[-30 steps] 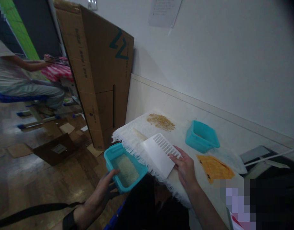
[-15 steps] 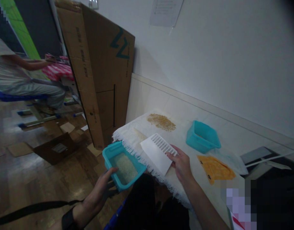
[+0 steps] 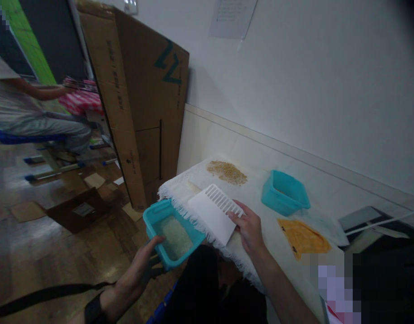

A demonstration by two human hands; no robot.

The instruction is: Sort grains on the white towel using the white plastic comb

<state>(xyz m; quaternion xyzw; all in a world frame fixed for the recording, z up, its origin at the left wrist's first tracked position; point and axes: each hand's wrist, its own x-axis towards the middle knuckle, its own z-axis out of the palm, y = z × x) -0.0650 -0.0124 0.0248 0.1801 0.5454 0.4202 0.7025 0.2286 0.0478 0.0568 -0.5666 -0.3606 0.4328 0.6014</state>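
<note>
My left hand (image 3: 141, 267) grips the near rim of a teal tub (image 3: 152, 216) with white grains in it, held just below the table's left edge. My right hand (image 3: 249, 229) holds a white slotted scraper (image 3: 211, 211) flat on the fringed white cloth (image 3: 189, 189), its edge close to the tub. A pile of tan grains (image 3: 227, 172) lies farther back on the cloth. A second teal tub (image 3: 284, 193) stands to the right.
An orange cloth (image 3: 303, 237) lies right of my hand. Tall cardboard boxes (image 3: 142, 99) lean against the wall left of the table. Flattened cardboard (image 3: 76, 211) litters the wooden floor. Another person (image 3: 24, 112) sits at the far left.
My right hand has slid the scraper leftward across the cloth toward the tub. The left hand and tub shifted slightly left.
</note>
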